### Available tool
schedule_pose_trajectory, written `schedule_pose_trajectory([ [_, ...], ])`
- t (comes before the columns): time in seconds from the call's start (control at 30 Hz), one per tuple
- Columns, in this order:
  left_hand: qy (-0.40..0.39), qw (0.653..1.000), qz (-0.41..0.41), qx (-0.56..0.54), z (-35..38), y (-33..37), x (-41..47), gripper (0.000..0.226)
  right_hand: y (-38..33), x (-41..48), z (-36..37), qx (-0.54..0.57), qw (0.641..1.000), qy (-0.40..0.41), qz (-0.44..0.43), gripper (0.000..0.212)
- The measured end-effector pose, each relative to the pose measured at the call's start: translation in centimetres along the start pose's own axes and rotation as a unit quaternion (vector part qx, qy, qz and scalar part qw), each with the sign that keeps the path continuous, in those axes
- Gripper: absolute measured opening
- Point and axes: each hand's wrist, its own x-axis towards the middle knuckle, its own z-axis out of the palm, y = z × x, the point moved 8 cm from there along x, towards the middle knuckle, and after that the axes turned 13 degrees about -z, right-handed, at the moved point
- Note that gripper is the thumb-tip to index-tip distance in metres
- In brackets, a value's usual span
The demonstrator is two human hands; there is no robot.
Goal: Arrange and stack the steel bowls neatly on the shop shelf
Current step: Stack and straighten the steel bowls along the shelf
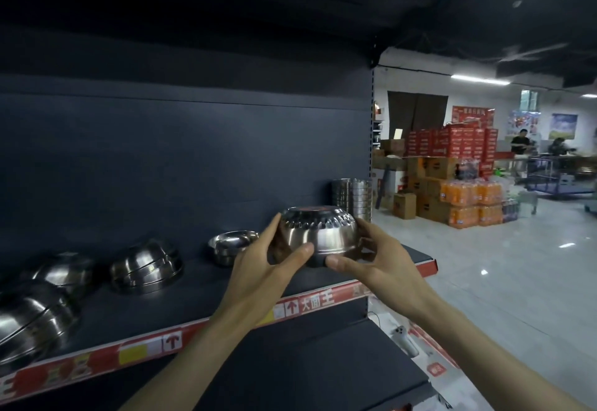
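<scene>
An upside-down steel bowl is gripped between the left hand and the right hand, over the right end of the shelf. A placing step seems to be in hand. Next, a square, level lowering onto the tall stack just behind is probably called for.

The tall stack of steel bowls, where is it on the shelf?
In the head view, the tall stack stands at the right end of the shelf, just behind the held bowl.

Bare forearms end in a bare left hand and bare right hand, thumbnails trimmed short.
</scene>
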Motion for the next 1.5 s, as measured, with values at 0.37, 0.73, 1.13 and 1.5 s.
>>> schedule_pose_trajectory([
  [0.37,-0.033,0.990,0.091,0.107,0.9,0.1,2.8,0.105,3.5,3.9,0.7,0.253,0.960,-0.017,0.121,0.048],
  [0.73,-0.041,0.976,0.095,0.194,2.2,-0.6,4.7,0.144,5.6,5.0,0.8,0.250,0.912,-0.094,0.313,0.104],
  [1.13,-0.093,0.993,-0.006,-0.079,0.9,-1.5,6.4,0.081,5.4,6.0,2.4,0.345,0.915,-0.069,0.199,0.078],
  [1.5,-0.112,0.971,-0.103,-0.186,1.6,-5.2,7.9,0.046,7.6,5.1,5.4,0.378,0.910,-0.096,0.143,0.058],
])
